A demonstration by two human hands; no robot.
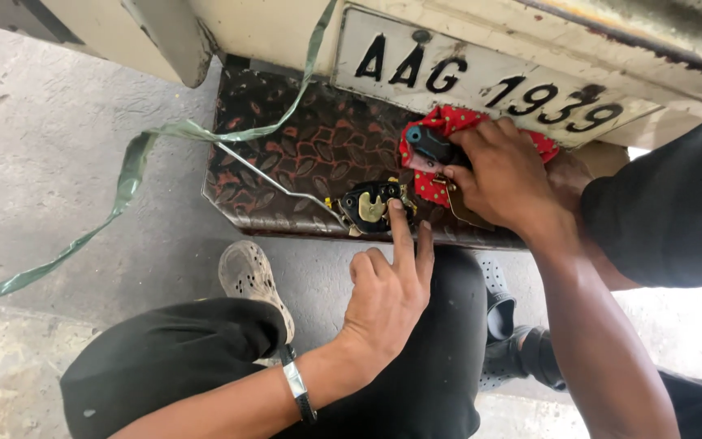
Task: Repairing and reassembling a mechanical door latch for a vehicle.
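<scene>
My left hand (387, 297) reaches up from the bottom centre, its index finger extended and its tip resting on a black metal latch (370, 207) with a brass-coloured piece. The latch lies on a dark patterned plate (302, 150) under a vehicle's rear. It holds nothing. My right hand (507, 180) comes in from the right and grips a red dotted cloth (440, 122) wrapped around a small black part with a blue end (426, 145), just right of the latch.
A white number plate (489, 81) hangs above the hands on the cream vehicle body. A green strap (127, 175) trails down left over the concrete floor. My black-trousered legs, a pale clog (249, 275) and dark shoes (513, 341) are below.
</scene>
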